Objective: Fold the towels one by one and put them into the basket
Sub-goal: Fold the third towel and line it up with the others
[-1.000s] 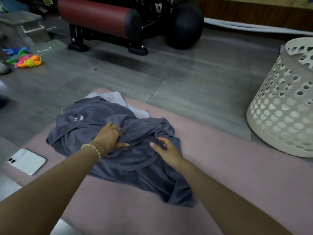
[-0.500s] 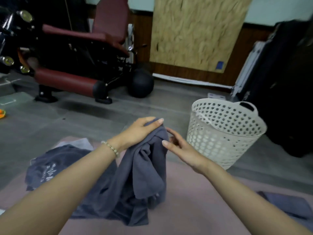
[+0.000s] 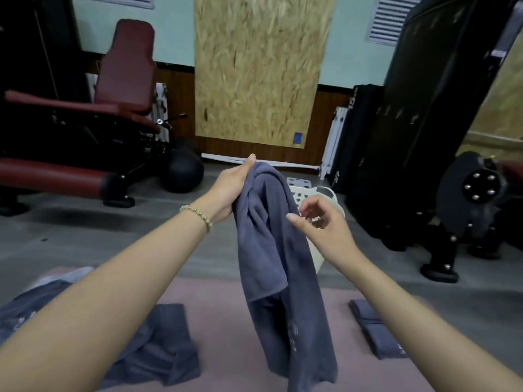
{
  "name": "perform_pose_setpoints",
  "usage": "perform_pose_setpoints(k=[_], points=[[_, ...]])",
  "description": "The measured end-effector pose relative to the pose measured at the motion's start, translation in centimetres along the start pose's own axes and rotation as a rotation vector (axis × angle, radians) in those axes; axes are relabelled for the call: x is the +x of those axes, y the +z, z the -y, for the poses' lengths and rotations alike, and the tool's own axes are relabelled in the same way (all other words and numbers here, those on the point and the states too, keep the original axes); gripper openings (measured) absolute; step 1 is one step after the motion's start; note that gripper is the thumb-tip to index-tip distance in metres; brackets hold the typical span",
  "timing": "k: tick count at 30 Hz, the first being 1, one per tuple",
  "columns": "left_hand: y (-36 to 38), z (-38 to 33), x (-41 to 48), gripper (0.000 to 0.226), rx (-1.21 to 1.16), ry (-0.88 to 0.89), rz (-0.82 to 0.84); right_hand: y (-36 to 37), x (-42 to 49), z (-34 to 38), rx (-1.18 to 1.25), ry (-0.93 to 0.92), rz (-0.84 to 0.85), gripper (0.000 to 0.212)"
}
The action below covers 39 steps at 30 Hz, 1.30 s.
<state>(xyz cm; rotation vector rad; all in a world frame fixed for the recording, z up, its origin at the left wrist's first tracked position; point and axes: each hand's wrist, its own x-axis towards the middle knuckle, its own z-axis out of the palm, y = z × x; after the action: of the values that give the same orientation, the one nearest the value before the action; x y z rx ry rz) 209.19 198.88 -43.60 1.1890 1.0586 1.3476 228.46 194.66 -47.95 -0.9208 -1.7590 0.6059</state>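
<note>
Holding 1 grey towel (image 3: 271, 250) up in the air, the left hand (image 3: 230, 190) grips its bunched top edge, so the cloth hangs down in loose twisted folds with its lower end reaching the pink mat (image 3: 223, 315). The right hand (image 3: 322, 227) is just beside the towel's right edge with its fingers loosely curled; whether the thumb actually pinches the cloth I cannot tell. The white basket (image 3: 304, 195) stands on the floor right behind the towel and the right hand, mostly hidden by them, and its inside is out of sight, so how many towels it holds cannot be judged. On the mat at the right lies 1 dark towel (image 3: 376, 332) that looks folded into a neat block but is not in the basket. At the left a heap (image 3: 164, 352) of crumpled grey towels waits, with a paler cloth (image 3: 70, 274) at its far edge. By my reading the task is at an early stage: this towel is only picked up, not yet spread or folded, and the heap, plus moving the folded block, is left.
</note>
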Motion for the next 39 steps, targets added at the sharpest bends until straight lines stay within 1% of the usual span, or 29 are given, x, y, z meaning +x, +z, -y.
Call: perform_pose_setpoints(k=[1,2,3,4,5,6,7,8,9,10,11,12,13,14,16,17,18,20,21,24,26,28,30,31,33,35,36,37,39], points=[[0.8,-0.3,-0.2,0.043,-0.003,-0.001,-0.007,-0.3,-0.9,0.7,-0.015,0.012,0.019,0.025],[1.5,-0.5,-0.4,0.043,-0.004,0.006,-0.011,-0.3,-1.8,1.1,-0.054,0.088,0.057,0.035],[2.3,-0.6,-0.6,0.041,-0.006,0.017,-0.006,-0.2,-2.7,1.4,-0.097,0.226,0.101,0.048],[3.0,-0.8,-0.8,0.039,-0.011,0.025,-0.001,-0.3,-3.4,1.7,-0.112,0.405,0.155,0.056],[3.7,-1.0,-1.0,0.037,-0.018,0.032,0.003,-0.3,-4.0,1.7,-0.069,0.579,0.226,0.058],[4.2,-1.1,-1.1,0.036,-0.023,0.04,0.001,-0.3,-4.5,1.8,0.028,0.711,0.31,0.058],[4.5,-1.2,-1.3,0.035,-0.011,0.048,-0.01,-0.2,-4.8,1.7,0.147,0.771,0.375,0.055],[4.5,-1.2,-1.4,0.035,0.027,0.057,-0.03,0.0,-4.9,1.7,0.262,0.775,0.391,0.049],[4.3,-1.1,-1.4,0.036,0.097,0.067,-0.042,0.3,-4.7,1.8,0.361,0.744,0.356,0.041],[3.8,-0.8,-1.4,0.04,0.186,0.065,-0.023,0.6,-4.4,1.9,0.442,0.703,0.278,0.032],[3.3,-0.6,-1.7,0.048,0.287,0.04,0.035,0.8,-3.8,2.0,0.497,0.663,0.178,0.026],[3.0,-0.4,-2.2,0.058,0.379,-0.002,0.107,0.9,-3.0,2.2,0.538,0.645,0.09,0.024],[2.7,-0.1,-2.6,0.066,0.444,-0.049,0.171,0.8,-2.2,2.3,0.562,0.637,0.027,0.026],[2.4,0.3,-3.0,0.069,0.496,-0.07,0.209,0.8,-1.4,2.4,0.573,0.637,-0.014,0.027],[2.0,1.2,-4.1,0.063,0.559,-0.005,0.177,1.0,-0.1,2.4,0.555,0.65,-0.048,0.027],[1.7,1.8,-4.5,0.054,0.545,0.051,0.159,1.3,0.5,2.4,0.536,0.651,-0.047,0.027],[1.3,2.6,-5.0,0.045,0.539,0.102,0.171,1.6,1.0,2.4,0.513,0.645,-0.037,0.027],[0.3,4.5,-5.4,0.035,0.612,0.193,0.222,2.2,1.8,2.7,0.456,0.608,-0.016,0.028],[-0.2,5.3,-5.4,0.031,0.622,0.209,0.233,2.4,2.2,2.9,0.403,0.586,-0.008,0.028],[-0.6,6.0,-5.9,0.009,0.431,0.168,0.256,2.4,2.6,3.1,0.194,0.541,0.015,0.033],[-0.3,5.6,-5.9,0.011,0.299,0.135,0.275,2.0,2.5,2.8,0.178,0.598,0.065,0.037],[-0.1,5.2,-5.6,0.013,0.203,0.139,0.245,1.4,1.9,2.3,0.262,0.669,0.224,0.049],[0.2,4.7,-5.2,0.019,0.166,0.151,0.206,1.3,0.9,1.7,0.321,0.65,0.413,0.063],[0.3,4.5,-5.1,0.022,0.159,0.147,0.2,1.5,0.3,1.4,0.354,0.617,0.466,0.067],[0.6,4.1,-4.9,0.029,0.126,0.114,0.198,1.8,-0.6,0.7,0.379,0.564,0.482,0.074],[0.7,3.6,-4.6,0.034,0.07,0.064,0.194,2.0,-1.4,0.1,0.309,0.549,0.506,0.08],[0.5,3.1,-4.5,0.036,0.049,0.038,0.185,2.0,-1.9,-0.1,0.254,0.55,0.543,0.079],[0.3,2.7,-4.4,0.037,0.044,0.022,0.175,1.8,-2.2,-0.5,0.208,0.549,0.584,0.073],[-0.4,1.9,-4.0,0.036,0.056,0.007,0.156,1.4,-2.7,-0.9,0.196,0.544,0.615,0.048]])
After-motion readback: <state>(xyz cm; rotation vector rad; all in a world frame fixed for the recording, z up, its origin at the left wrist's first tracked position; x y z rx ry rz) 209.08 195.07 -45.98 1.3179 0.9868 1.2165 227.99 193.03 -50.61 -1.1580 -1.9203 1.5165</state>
